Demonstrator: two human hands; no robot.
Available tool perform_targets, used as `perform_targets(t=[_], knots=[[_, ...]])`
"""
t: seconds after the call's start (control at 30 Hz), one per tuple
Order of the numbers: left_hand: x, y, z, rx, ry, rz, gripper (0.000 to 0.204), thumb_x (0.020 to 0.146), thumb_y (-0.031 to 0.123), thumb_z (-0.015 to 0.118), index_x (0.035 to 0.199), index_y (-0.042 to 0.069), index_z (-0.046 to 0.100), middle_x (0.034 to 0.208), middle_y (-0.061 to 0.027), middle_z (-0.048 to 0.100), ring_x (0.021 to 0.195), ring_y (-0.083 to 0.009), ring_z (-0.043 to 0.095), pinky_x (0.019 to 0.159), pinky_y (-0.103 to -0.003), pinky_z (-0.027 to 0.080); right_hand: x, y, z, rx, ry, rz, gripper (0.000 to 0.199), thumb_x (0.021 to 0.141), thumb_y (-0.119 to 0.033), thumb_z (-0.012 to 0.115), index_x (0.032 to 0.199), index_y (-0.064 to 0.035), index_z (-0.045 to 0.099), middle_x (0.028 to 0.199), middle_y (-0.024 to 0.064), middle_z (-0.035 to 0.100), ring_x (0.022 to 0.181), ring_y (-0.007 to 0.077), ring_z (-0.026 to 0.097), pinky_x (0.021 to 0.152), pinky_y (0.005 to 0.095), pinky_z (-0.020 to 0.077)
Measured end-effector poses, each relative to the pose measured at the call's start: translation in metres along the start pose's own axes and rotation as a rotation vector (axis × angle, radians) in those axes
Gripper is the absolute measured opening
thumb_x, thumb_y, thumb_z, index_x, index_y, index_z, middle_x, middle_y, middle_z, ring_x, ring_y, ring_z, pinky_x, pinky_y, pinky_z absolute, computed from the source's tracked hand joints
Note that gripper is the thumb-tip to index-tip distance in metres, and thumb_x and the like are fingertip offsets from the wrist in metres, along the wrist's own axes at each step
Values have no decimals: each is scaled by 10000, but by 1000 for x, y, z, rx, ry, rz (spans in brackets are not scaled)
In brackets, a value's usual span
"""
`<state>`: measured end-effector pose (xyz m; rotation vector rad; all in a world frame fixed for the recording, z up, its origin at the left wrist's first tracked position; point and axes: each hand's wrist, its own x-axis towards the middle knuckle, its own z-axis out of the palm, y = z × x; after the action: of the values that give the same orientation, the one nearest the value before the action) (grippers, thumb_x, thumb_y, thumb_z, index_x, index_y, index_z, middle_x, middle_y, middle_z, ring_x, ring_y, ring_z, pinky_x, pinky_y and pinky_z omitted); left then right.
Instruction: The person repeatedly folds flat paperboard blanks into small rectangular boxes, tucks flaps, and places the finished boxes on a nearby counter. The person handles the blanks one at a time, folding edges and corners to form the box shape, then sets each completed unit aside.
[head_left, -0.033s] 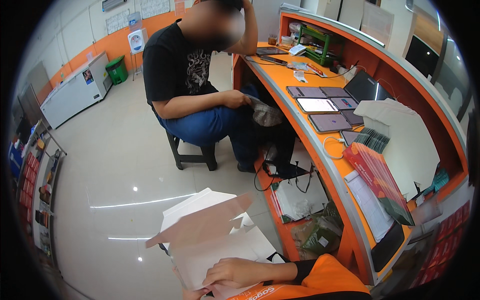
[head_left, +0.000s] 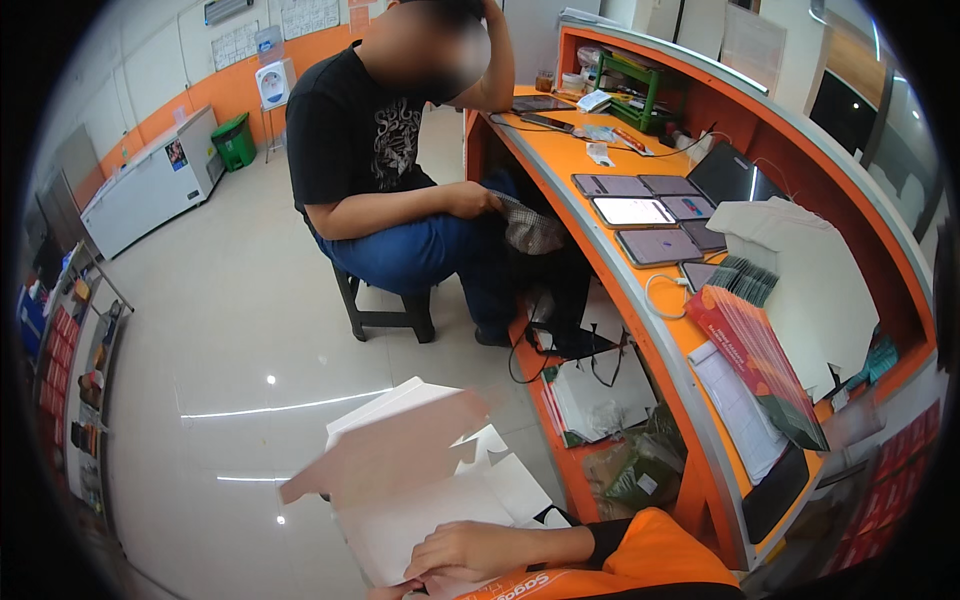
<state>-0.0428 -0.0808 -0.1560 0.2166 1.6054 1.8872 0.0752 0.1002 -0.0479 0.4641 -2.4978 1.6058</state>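
Observation:
A white, partly folded cardboard box (head_left: 400, 505) lies over my lap, with its flaps standing up on the far side. My right hand (head_left: 455, 552) reaches in from the right and grips the near edge of the box, its fingers bent over the cardboard. Only a small part of my left hand (head_left: 393, 591) shows at the lower edge, closed on the same near edge beside my right fingertips. The rest of that hand is cut off. One large raised flap (head_left: 385, 440) slants across the box and is slightly blurred.
Several phones (head_left: 655, 247) lie on the orange counter (head_left: 560, 165) at the right, beside a stack of white cardboard sheets (head_left: 800, 280) and a red leaflet stack (head_left: 750, 345). Across from me a person (head_left: 370, 150) sits on a dark stool (head_left: 385, 310). Bags (head_left: 630, 470) fill the counter's lower shelf.
The raised flap of the box has swung slightly to the left and down. My hands have hardly shifted at the near edge.

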Motion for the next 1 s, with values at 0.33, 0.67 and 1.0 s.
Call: perform_targets(t=[0.33,0.67,1.0], knots=[[7,15,22,32,-41,17,814,725,523,620,1360,92,348,1243,-116,488,1125,-246,488,930,-380,404,10,-19,-1,223,62,61,173,881,-166,489,928,-22,573,782,151,618,716,340,583,654,384,455],[6,22,30,31,-75,43,813,727,516,625,1361,90,346,1240,-117,488,1122,-248,490,929,-380,405,9,-31,2,53,122,109,227,869,-233,578,1010,-55,566,784,104,606,698,265,591,627,344,460],[7,30,38,34,-114,66,813,728,508,630,1362,88,343,1238,-118,489,1118,-251,492,928,-380,406,4,-27,-2,-4,293,-14,207,825,-166,651,976,-47,572,800,73,587,682,205,574,625,311,457]])
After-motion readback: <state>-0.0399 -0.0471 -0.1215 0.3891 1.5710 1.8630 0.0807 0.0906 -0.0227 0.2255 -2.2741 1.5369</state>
